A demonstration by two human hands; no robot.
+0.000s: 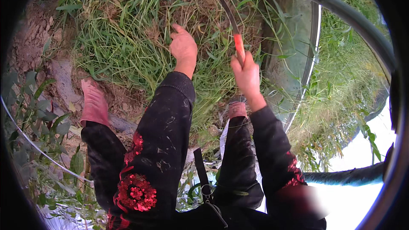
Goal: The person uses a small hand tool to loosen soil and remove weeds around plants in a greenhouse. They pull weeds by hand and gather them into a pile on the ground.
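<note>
My right hand [247, 73] grips the orange-red handle of a sickle [227, 8]. Its dark curved blade arcs up and leftward over the grass, the tip near the top of the view. To the left, my left hand [183, 47] is low over a patch of green grass [127, 35], back of the hand upward, one finger stretched forward. The other fingers are partly hidden, and whether they hold any stems cannot be made out. Some stems lie flattened and tangled around both hands.
A pink boot [94, 102] stands on muddy soil [38, 35] at left; another boot [237, 110] is near my right wrist. To the right runs a translucent sheet [284, 51] with a white edge, and a thick dark pipe [348, 9] curves above it. Leafy plants [44, 115] grow at lower left.
</note>
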